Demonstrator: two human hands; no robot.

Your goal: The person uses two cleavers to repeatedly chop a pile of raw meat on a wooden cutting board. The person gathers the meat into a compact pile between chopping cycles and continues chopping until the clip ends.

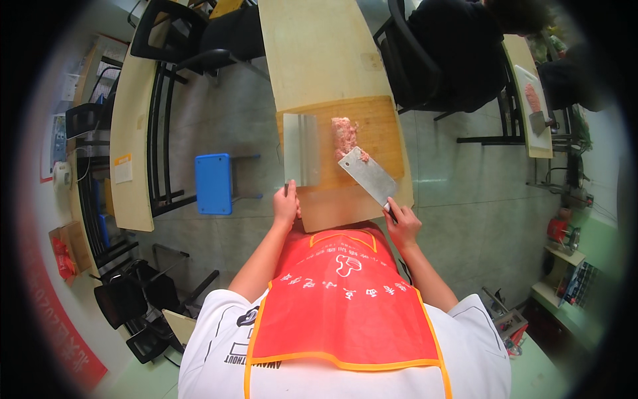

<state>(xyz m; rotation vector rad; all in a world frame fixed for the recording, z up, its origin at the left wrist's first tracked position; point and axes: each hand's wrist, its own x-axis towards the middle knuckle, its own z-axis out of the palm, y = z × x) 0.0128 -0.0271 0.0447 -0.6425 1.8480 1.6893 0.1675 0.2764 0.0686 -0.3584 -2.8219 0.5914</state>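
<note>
My left hand grips the dark handle of a cleaver. Its wide blade points away from me over the left part of a wooden chopping board and looks blurred. In my right hand is the handle of a second cleaver, its blade slanting up to the left. The tip of that blade meets the near end of a strip of pink minced meat on the board. A small clump of mince clings by the blade's upper edge. The board lies on a pale wooden table in front of me.
A blue plastic stool stands left of the table, before another long table. Black chairs flank the far end. A person in dark clothes sits at right, near a white board bearing mince and a cleaver.
</note>
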